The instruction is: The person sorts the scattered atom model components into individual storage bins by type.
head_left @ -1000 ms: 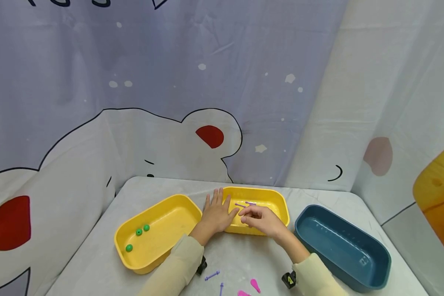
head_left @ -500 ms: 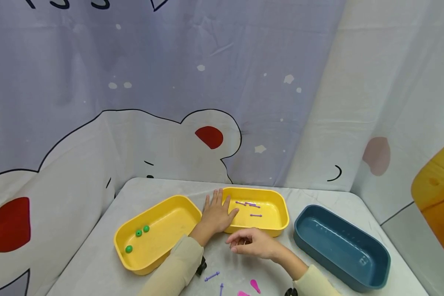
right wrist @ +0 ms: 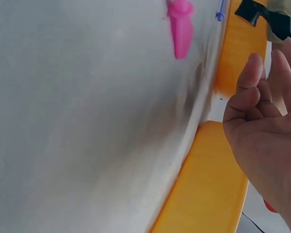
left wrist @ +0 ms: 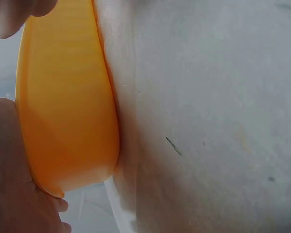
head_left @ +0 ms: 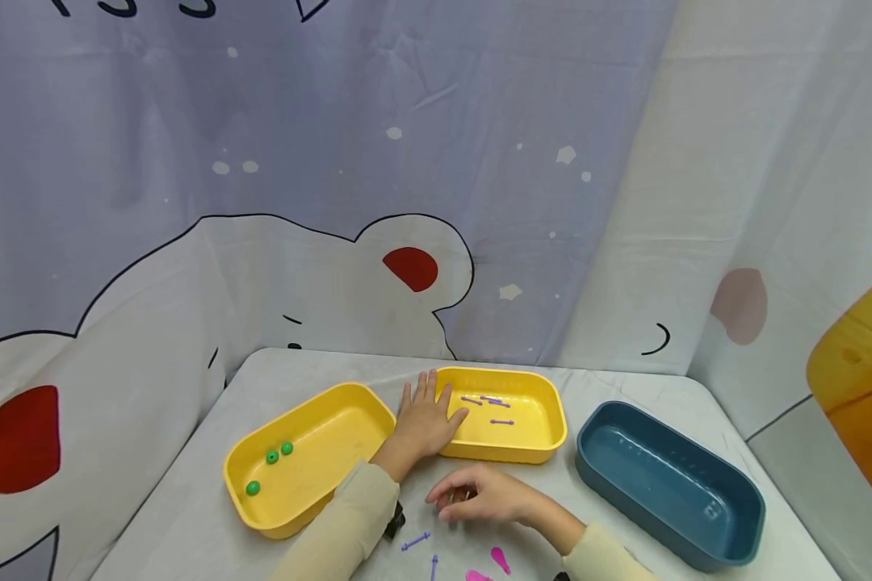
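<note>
My left hand (head_left: 423, 421) rests with straight fingers over the left rim of the rear yellow tray (head_left: 497, 453). The left wrist view shows that hand against the tray's orange-looking side wall (left wrist: 70, 102). Inside the tray lie several thin purple sticks with knobbed ends (head_left: 502, 422). In front of the tray my right hand (head_left: 488, 494) hovers over the white tabletop, fingers loosely bent. In the right wrist view no object shows between its fingers (right wrist: 250, 73). Nearest below it are a loose purple stick (head_left: 416, 541) and a pink paddle-like piece (head_left: 500, 559).
A second yellow tray (head_left: 349, 456) with green beads (head_left: 253, 488) stands on the left. On the right is a dark blue tray (head_left: 668, 484). Another pink piece (head_left: 477, 576) and purple stick (head_left: 433, 568) lie at the front. A printed curtain (head_left: 334, 145) hangs behind the table.
My right hand has moved from above the rear yellow tray back toward the front and slightly left. Another purple stick shows in that tray. My left hand stays put.
</note>
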Tool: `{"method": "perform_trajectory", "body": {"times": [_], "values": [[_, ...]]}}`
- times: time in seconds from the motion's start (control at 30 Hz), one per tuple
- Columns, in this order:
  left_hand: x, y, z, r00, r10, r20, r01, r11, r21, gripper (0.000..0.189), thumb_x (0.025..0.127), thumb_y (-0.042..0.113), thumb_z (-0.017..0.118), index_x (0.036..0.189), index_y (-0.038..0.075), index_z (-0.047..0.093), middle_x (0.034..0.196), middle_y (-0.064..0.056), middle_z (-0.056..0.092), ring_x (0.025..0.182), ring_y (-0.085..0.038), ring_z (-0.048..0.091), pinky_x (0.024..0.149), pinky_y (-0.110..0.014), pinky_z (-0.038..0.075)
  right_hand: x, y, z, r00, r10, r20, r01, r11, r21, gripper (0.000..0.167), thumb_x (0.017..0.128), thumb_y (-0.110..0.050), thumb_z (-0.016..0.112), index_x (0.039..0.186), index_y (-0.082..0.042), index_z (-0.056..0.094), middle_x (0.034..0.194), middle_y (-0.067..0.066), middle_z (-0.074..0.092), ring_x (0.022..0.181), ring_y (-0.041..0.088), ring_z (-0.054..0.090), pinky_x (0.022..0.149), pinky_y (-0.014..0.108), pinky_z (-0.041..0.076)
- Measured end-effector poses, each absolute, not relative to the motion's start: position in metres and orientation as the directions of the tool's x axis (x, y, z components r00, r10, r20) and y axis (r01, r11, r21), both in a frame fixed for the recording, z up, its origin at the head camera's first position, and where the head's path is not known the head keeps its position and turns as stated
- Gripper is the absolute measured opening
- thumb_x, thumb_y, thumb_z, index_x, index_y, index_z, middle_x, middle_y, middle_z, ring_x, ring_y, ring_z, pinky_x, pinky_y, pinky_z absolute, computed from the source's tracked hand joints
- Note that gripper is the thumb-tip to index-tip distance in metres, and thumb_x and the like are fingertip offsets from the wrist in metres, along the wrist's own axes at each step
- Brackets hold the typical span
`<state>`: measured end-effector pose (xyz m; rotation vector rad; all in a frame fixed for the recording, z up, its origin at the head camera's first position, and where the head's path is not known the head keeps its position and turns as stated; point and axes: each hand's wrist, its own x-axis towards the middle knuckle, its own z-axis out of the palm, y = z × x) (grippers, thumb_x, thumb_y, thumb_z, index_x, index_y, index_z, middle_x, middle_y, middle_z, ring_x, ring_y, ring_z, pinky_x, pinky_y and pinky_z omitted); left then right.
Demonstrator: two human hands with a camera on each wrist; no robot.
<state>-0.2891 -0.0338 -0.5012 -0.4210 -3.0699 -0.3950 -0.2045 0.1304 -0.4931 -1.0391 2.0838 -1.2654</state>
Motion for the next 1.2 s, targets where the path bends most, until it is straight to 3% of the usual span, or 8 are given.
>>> {"method": "perform_trajectory", "body": {"times": [0.2, 0.47, 0.93, 1.2], "values": [[-0.289, -0.034, -0.5, -0.961, 0.272, 0.044, 0.275, 0.932, 0.235, 0.073, 0.105, 0.063, 0.027, 0.159, 0.014, 0.035, 0.169, -0.016, 0.011, 0.157, -0.033, 0.006, 0.124, -0.057, 0.005, -0.202, 0.125, -0.497, -0.586, -0.809, -0.036, -0.392, 0.322, -0.862, 0.026, 0.093, -0.016, 0.074, 0.118, -0.009, 0.074, 0.102, 0.013, 0.072, 0.08, -0.002, 0.061, 0.073, 0.018, 0.053], [-0.288, -0.035, -0.499, -0.958, 0.282, 0.043, 0.285, 0.932, 0.223, 0.074, 0.105, 0.062, 0.026, 0.159, 0.013, 0.035, 0.169, -0.017, 0.011, 0.157, -0.034, 0.006, 0.124, -0.058, 0.006, -0.196, 0.113, -0.501, -0.581, -0.812, -0.057, -0.539, 0.436, -0.721, 0.024, 0.091, -0.02, 0.077, 0.114, -0.016, 0.076, 0.098, -0.004, 0.068, 0.078, -0.007, 0.051, 0.073, 0.014, 0.048], [-0.287, -0.036, -0.499, -0.956, 0.288, 0.048, 0.291, 0.927, 0.235, 0.074, 0.105, 0.062, 0.027, 0.158, 0.012, 0.035, 0.169, -0.017, 0.011, 0.156, -0.035, 0.006, 0.124, -0.058, 0.005, -0.19, 0.096, -0.511, -0.627, -0.779, -0.035, -0.623, 0.528, -0.577, 0.017, 0.082, -0.017, 0.084, 0.097, -0.02, 0.077, 0.085, -0.012, 0.054, 0.077, -0.005, 0.045, 0.072, 0.011, 0.04], [-0.288, -0.036, -0.499, -0.955, 0.29, 0.055, 0.295, 0.926, 0.236, 0.072, 0.105, 0.061, 0.028, 0.158, 0.012, 0.036, 0.169, -0.017, 0.011, 0.156, -0.035, 0.007, 0.123, -0.058, 0.006, -0.186, 0.092, -0.509, -0.627, -0.779, 0.004, -0.677, 0.541, -0.499, 0.01, 0.083, -0.018, 0.083, 0.087, -0.021, 0.073, 0.081, -0.014, 0.054, 0.077, -0.006, 0.046, 0.073, 0.01, 0.039]]}}
